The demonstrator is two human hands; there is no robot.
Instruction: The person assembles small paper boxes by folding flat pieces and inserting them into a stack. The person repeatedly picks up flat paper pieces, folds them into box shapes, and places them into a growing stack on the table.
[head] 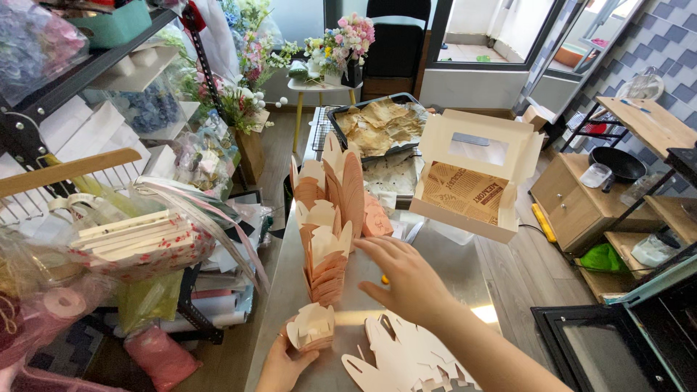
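The person stands at a long shiny metal table. The left hand is low at the near edge. Its fingers are curled around a small folded pink paper box with wavy petal flaps on top, and it holds the box up just above the table.

The right hand reaches across the table with its palm down. Its fingers are spread wide and flat and hold nothing. The fingertips are just beside a tall stack of pink paper boxes that sit one inside the other. It is hard to tell if the fingers touch the stack. Another stack of the same boxes leans behind the first one.

Flat paper box cutouts lie on the table under the right arm, close to the small box.

Farther back on the table sits an open white cake box with a window in its lid and brown printed paper inside. Behind it is a dark baking tray full of crumpled brown paper.

On the left is a black shelf packed with wrapping paper, ribbons and flowers. A small table at the back holds a bunch of pink flowers.
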